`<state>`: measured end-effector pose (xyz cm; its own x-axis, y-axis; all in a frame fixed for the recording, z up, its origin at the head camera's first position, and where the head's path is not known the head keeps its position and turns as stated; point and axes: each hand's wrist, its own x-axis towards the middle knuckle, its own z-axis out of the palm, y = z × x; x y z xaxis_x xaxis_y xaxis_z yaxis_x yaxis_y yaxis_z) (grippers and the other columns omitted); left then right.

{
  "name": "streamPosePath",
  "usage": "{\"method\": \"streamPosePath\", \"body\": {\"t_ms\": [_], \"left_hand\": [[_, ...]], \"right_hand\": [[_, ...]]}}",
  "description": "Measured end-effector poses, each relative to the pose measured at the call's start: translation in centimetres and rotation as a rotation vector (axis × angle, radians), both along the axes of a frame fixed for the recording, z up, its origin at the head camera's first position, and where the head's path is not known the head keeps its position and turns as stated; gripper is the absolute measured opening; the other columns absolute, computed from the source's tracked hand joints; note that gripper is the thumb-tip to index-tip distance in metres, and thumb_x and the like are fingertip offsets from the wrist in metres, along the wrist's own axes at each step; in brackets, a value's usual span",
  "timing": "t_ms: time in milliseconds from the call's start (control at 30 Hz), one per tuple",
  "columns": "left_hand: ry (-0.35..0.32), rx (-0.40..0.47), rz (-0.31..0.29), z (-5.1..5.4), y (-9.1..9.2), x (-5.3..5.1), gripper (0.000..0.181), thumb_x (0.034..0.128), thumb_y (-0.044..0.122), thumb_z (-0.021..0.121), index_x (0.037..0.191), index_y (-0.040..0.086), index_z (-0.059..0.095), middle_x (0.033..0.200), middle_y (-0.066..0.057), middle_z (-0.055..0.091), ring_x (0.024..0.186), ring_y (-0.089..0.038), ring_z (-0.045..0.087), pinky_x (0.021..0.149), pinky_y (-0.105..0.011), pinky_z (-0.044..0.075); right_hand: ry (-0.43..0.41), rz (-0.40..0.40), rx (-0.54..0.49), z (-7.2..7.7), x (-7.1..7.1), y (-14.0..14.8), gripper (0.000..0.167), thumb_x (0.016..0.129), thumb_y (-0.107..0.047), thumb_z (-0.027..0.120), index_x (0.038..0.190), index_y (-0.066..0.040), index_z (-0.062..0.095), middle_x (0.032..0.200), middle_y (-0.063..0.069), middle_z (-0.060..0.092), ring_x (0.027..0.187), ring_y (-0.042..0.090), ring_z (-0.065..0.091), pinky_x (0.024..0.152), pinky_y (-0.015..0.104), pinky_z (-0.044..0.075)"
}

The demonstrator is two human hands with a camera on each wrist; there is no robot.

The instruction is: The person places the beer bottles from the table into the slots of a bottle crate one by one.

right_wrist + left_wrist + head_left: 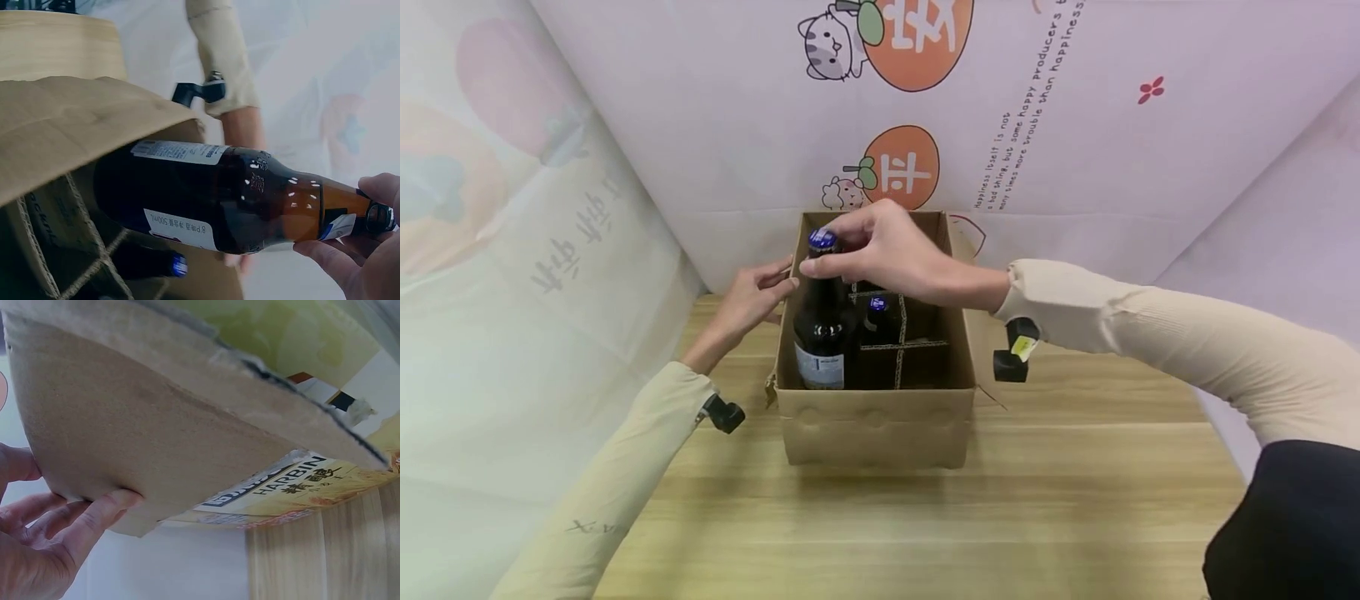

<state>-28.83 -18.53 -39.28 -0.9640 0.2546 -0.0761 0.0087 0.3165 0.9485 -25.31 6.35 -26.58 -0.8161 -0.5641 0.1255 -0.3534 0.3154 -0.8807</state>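
My right hand (pixel 895 254) pinches a dark brown beer bottle (pixel 823 325) by its neck, just below the blue cap. The bottle stands upright in the front left part of a cardboard box (pixel 874 425), its upper half above the rim. Blue and white labels show on the bottle (pixel 231 200) in the right wrist view. Against the left side of the box, my left hand (pixel 747 302) rests with its fingers on the cardboard. The left wrist view shows the fingertips of the left hand (pixel 62 531) touching a brown flap (pixel 144 419).
A second blue-capped bottle (pixel 877 312) sits lower among the cardboard dividers (pixel 901 342). Under the box is a wooden table (pixel 1075 467). Behind it hangs a white printed cloth (pixel 1060 125). Printed lettering (pixel 290 478) marks the box's outside.
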Motion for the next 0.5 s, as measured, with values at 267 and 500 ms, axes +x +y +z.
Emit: {"method": "streamPosePath", "body": {"t_ms": [267, 500], "left_hand": [[-0.024, -0.011, -0.008, 0.1, 0.0, -0.1, 0.059, 0.1068, 0.016, 0.058, 0.161, 0.007, 0.037, 0.158, -0.022, 0.047, 0.132, -0.044, 0.059, 0.071, -0.028, 0.067], [-0.040, -0.031, -0.015, 0.2, 0.0, 0.0, 0.061, 0.1075, 0.018, 0.058, 0.162, 0.008, 0.034, 0.160, -0.022, 0.044, 0.138, -0.042, 0.055, 0.077, -0.031, 0.067]], "right_hand": [[0.099, 0.133, 0.117, -4.1, 0.2, -1.8, 0.014, 0.091, -0.020, 0.084, 0.099, -0.009, 0.080, 0.084, -0.002, 0.075, 0.069, 0.007, 0.056, 0.061, 0.021, 0.050], [0.214, 0.428, 0.353, -8.7, 0.9, -2.5, 0.015, 0.091, -0.011, 0.082, 0.101, -0.001, 0.079, 0.085, -0.001, 0.075, 0.068, 0.002, 0.056, 0.065, 0.014, 0.053]]}}
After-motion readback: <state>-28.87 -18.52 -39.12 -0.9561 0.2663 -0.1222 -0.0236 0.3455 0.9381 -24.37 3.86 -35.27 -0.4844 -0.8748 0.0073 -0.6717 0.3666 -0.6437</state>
